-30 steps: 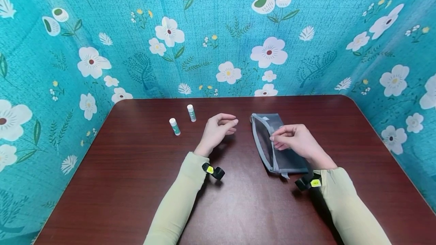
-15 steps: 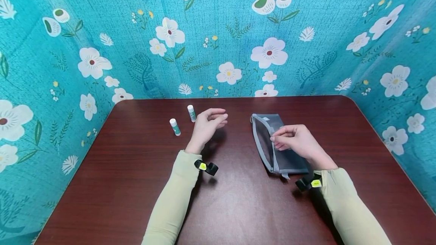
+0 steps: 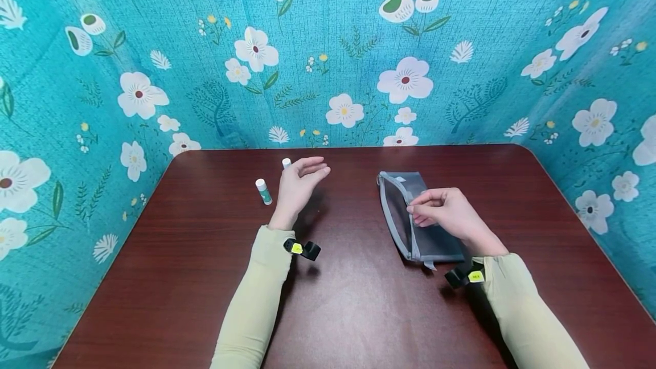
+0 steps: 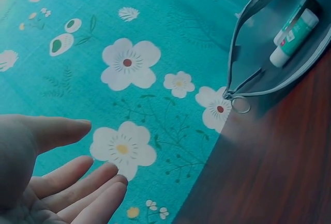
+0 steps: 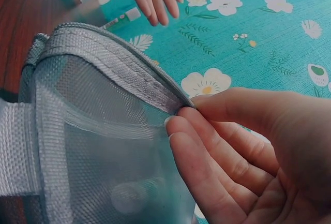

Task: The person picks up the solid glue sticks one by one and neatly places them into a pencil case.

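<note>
A grey mesh zip pouch [image 3: 435, 241] lies on the table at the right with its zipper undone. My right hand [image 3: 443, 212] pinches the zipper edge between thumb and forefinger, holding the mouth apart. Inside the pouch, the left wrist view shows a green-and-white glue stick [image 4: 295, 38] with a darker shape beside it. My left hand [image 3: 299, 187] holds nothing; its fingers are loosely extended above the table. Left of it a glue stick [image 3: 263, 191] stands upright. Another glue stick [image 3: 286, 163] is mostly hidden behind the left hand, only its white cap showing.
The dark red wooden table [image 3: 179, 278] reaches back to a turquoise flowered cloth [image 3: 307, 73], which hangs behind it and along both sides. Each wrist wears a small black camera [image 3: 310, 250]. A small metal ring [image 4: 241, 105] hangs at the pouch's zipper end.
My left hand has moved left and slightly back, away from the pouch, and now covers most of the rear glue stick. The right hand and pouch have stayed in place.
</note>
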{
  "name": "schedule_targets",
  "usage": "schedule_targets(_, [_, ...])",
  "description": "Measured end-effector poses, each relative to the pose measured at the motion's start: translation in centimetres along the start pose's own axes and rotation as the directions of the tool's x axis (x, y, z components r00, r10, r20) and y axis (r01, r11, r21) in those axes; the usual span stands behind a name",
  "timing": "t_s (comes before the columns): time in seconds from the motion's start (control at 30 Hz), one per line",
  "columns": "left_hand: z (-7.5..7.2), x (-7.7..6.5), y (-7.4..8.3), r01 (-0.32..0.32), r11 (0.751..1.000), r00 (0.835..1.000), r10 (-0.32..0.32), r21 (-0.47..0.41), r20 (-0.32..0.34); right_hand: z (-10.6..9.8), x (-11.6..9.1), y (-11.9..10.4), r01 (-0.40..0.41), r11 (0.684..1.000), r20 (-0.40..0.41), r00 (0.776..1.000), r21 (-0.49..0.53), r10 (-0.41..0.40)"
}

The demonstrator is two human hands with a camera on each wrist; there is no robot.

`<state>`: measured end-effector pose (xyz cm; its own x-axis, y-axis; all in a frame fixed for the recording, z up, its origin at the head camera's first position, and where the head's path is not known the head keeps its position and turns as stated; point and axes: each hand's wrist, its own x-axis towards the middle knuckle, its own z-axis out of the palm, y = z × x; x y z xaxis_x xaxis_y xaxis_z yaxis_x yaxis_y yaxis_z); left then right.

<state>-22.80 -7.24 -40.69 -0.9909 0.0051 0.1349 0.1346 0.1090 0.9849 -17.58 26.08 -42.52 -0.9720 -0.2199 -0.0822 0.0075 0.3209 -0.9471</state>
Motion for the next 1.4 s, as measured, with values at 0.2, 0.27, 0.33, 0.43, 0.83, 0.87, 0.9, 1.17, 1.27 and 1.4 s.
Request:
schedule_targets(0.2, [-0.8,0.2,0.2,-0.008,1.0,0.998,0.008,-0.013,-0.055,0.0,0.0,-0.1,-0.004,1.0,-0.003,1.0,-0.001,0.004])
schedule_targets(0.27, [-1.0,0.2,0.3,-0.013,1.0,0.997,0.012,-0.01,-0.08,0.0,0.0,-0.1,-0.004,1.0,-0.003,1.0,-0.004,0.004])
schedule_targets(0.33, [-1.3,0.3,0.4,-0.02,1.0,0.994,0.019,-0.011,-0.107,0.0,0.0,-0.1,-0.002,1.0,-0.005,1.0,-0.008,0.002])
schedule_targets(0.43, [-1.6,0.4,0.3,-0.022,1.0,0.988,0.02,-0.015,-0.15,0.1,0.0,-0.2,-0.003,1.0,-0.006,1.0,-0.01,0.003])
schedule_targets(0.83, [-2.6,0.6,0.9,-0.056,0.997,0.959,0.036,-0.062,-0.282,0.0,0.2,-0.1,-0.009,1.0,-0.004,1.0,-0.007,0.009])
schedule_targets(0.87, [-2.7,0.7,0.9,-0.059,0.996,0.957,0.038,-0.064,-0.287,0.0,0.2,-0.1,-0.009,1.0,-0.004,1.0,-0.007,0.009])
schedule_targets(0.9, [-2.7,0.7,0.9,-0.061,0.996,0.956,0.038,-0.068,-0.291,0.0,0.2,-0.1,-0.008,1.0,-0.003,1.0,-0.006,0.008])
schedule_targets(1.17, [-2.8,0.7,0.4,-0.031,0.999,0.953,0.032,0.007,-0.3,0.1,0.1,0.0,-0.012,1.0,0.0,1.0,0.001,0.012])
schedule_targets(1.27, [-2.7,0.8,0.0,-0.004,0.999,0.952,0.015,0.035,-0.305,0.2,0.1,0.0,-0.017,1.0,0.001,1.0,0.004,0.017])
schedule_targets(1.4, [-2.5,1.0,-0.8,0.038,0.996,0.952,-0.011,0.084,-0.306,0.2,0.0,-0.1,-0.027,1.0,0.003,1.0,0.007,0.027])
